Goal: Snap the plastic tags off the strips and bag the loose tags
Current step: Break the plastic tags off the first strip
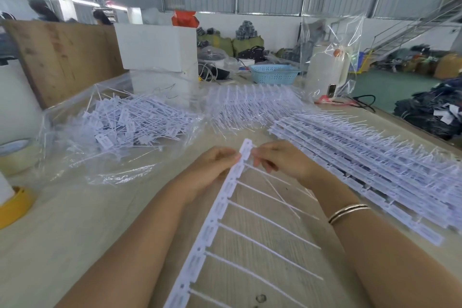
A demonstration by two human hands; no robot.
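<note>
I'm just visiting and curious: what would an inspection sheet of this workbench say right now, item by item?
Surface: pale wood-grain table, bare in front of the person.
Job's things: one strip of tags held up over the table; stacked strips at right; loose tags heaped on an open clear bag at left; more strips behind.
Clutter: tape rolls at the left edge, blue basket, white box, white jug in a clear bag.
Grippers: left hand and right hand both pinch the strip's top end.
Cables: black cable beside the jug.
Surroundings: warehouse with metal walls, a staircase, piles of dark goods.
</note>
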